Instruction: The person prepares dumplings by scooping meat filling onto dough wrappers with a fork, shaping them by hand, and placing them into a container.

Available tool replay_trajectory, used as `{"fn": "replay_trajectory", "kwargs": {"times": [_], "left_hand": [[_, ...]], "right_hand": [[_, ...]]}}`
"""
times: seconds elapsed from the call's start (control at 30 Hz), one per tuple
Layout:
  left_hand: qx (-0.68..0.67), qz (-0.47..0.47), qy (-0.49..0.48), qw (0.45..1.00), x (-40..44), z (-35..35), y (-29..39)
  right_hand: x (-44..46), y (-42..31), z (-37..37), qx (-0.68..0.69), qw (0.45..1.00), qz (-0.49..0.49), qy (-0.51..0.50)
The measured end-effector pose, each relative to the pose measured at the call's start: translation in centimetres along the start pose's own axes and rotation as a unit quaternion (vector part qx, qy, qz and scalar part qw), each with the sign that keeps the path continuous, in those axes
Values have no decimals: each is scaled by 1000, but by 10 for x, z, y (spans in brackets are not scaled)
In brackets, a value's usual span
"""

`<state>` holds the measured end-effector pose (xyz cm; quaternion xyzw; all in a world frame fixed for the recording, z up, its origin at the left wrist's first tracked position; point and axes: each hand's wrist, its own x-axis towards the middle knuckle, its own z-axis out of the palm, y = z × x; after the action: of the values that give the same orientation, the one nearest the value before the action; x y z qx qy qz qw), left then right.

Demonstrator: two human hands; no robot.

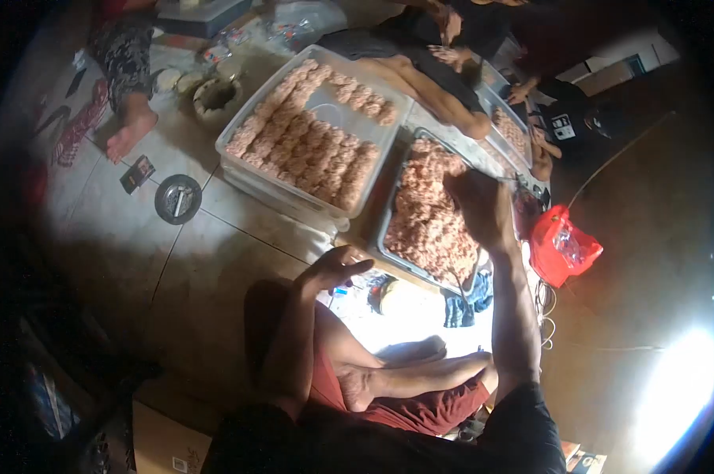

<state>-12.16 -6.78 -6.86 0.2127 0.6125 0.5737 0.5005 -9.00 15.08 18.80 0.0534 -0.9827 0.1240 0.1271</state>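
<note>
While the left hand [331, 268] hangs with thumb and fingers apart, seemingly empty, the right hand [482, 204] is over pinkish minced mixture [428, 205] in the grey rectangular tray [380, 240] at two o'clock; its grip cannot be told. The clear plastic box [270, 189] at eleven stands beside, probably for reach, its pinkish lumps [317, 150] rowed presumably to save space. The white label [180, 464] at seven is unreadable.

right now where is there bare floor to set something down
Bare tile lies between the ashtray and the clear tub, and from the ashtray down toward the left hand. Crowded: the grey tray, with the tub close beside it and the right hand over its pink mix.
</note>
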Motion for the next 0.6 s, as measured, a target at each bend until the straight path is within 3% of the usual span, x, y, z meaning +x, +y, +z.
{"fn": "replay_trajectory", "kwargs": {"times": [0.07,0.13,0.17,0.2,0.27,0.33,0.37,0.4,0.43,0.47,0.5,0.53,0.6], "left_hand": [[15,37,-66,997,6,-5,-2],[106,112,56,986,3,8,-8],[-24,145,58,987,24,14,-44],[-14,147,60,987,24,25,-44],[195,203,223,933,23,51,-35],[319,190,221,902,13,89,-33],[362,268,230,862,9,111,-36],[402,345,237,814,5,129,-41],[474,364,250,762,-1,146,-46],[541,379,260,704,-7,158,-51],[605,365,223,672,-8,165,-55],[609,366,221,668,-4,167,-61],[699,213,124,671,4,173,-74]], "right_hand": [[-69,8,-10,36,972,233,-24],[-149,50,14,-86,982,142,89],[-173,48,17,-80,972,211,71],[-194,45,19,-71,957,278,52],[-231,48,37,-161,979,122,10],[-264,74,79,-199,980,30,-8],[-274,86,103,-268,962,47,-10],[-274,91,114,-255,964,72,-8],[-269,89,119,-242,965,98,-5],[-260,93,119,-123,981,148,-18],[-246,91,114,-6,979,203,-20],[-228,60,90,109,942,316,0],[-234,92,130,-68,975,187,99]]}}
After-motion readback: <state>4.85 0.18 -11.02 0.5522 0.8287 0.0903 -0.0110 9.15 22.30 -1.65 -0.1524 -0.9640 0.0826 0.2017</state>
